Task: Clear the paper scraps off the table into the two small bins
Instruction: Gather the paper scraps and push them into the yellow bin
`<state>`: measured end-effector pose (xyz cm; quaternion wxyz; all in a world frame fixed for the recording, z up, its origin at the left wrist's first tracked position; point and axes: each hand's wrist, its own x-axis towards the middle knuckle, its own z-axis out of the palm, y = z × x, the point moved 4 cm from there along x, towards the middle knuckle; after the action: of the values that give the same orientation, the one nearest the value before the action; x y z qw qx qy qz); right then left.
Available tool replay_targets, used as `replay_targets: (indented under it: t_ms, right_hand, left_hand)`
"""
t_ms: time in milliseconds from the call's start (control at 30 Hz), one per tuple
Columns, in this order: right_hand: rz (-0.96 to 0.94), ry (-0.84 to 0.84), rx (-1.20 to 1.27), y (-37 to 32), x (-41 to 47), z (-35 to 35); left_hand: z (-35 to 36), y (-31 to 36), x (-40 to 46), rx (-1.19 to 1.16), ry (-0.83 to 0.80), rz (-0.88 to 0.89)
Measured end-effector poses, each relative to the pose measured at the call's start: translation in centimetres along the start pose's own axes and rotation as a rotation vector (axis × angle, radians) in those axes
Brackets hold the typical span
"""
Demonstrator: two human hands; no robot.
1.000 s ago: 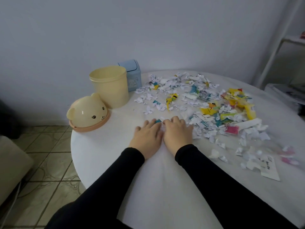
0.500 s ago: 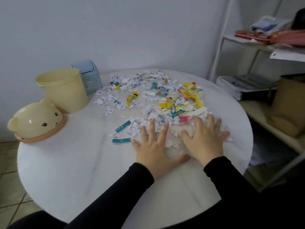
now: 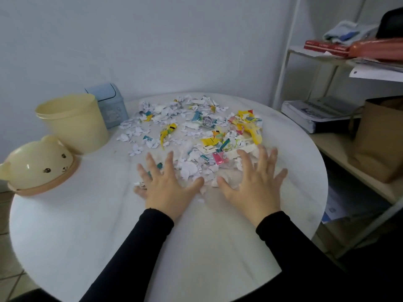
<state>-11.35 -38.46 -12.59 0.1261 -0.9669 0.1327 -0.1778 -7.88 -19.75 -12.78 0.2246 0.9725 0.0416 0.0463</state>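
Observation:
White, yellow, teal and pink paper scraps (image 3: pixel 196 136) lie spread over the far half of a round white table (image 3: pixel 196 240). My left hand (image 3: pixel 165 188) and my right hand (image 3: pixel 253 186) rest flat on the near edge of the pile, fingers spread, with scraps between and under them. An open cream bin (image 3: pixel 74 123) stands at the table's left. A small blue lidded bin (image 3: pixel 111 103) sits behind it against the wall.
The cream bear-shaped lid (image 3: pixel 37 166) lies on the table's left edge, near the cream bin. A white shelf unit (image 3: pixel 327 88) with books, papers and a brown paper bag (image 3: pixel 379 140) stands to the right. Tiled floor shows at the lower left.
The view swung right. My hands went from side by side to apart with spread fingers, and scraps from the near right edge are now gathered toward the main pile.

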Motion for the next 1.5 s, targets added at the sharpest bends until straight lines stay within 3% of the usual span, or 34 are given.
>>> replay_targets:
  t_ms: [67, 133, 267, 333, 467, 600, 833, 1033, 1267, 1500]
  right_hand:
    - [0.101, -0.138, 0.008, 0.7, 0.1, 0.9]
    - [0.123, -0.18, 0.055, 0.6, 0.4, 1.4]
    - [-0.047, -0.164, 0.256, -1.5, 2.1, 2.2]
    - [-0.131, -0.093, 0.299, -2.3, 3.0, 1.8]
    - [-0.197, 0.096, 0.114, -2.2, 4.0, 1.1]
    - [-0.192, -0.041, -0.007, -1.9, 5.5, 2.7]
    - [-0.195, -0.153, -0.042, -2.4, 9.0, 4.5]
    - [-0.127, -0.012, 0.003, -2.4, 10.3, 4.4]
    - [-0.2, 0.066, 0.15, -3.0, 10.3, 4.8]
    - [-0.128, 0.207, 0.101, -4.5, 8.3, 2.0]
  left_hand:
    - [0.3, -0.9, 0.3, -0.022, -0.058, -0.097]
    - [0.8, -0.6, 0.7, -0.051, -0.072, -0.065]
    - [1.3, 1.2, 1.8, -0.054, -0.059, 0.166]
    - [1.1, 1.4, 2.0, -0.031, -0.05, 0.198]
    - [1.0, 1.4, 1.0, 0.061, -0.065, 0.24]
    - [1.9, 1.3, 2.4, 0.119, -0.099, 0.252]
    - [2.5, 2.4, 7.2, 0.075, -0.142, 0.453]
    - [3.2, 3.4, 9.0, 0.168, -0.106, 0.447]
    - [2.2, 2.7, 9.9, -0.067, 0.069, 0.519]
    - [0.9, 1.4, 9.8, -0.071, 0.125, 0.365]
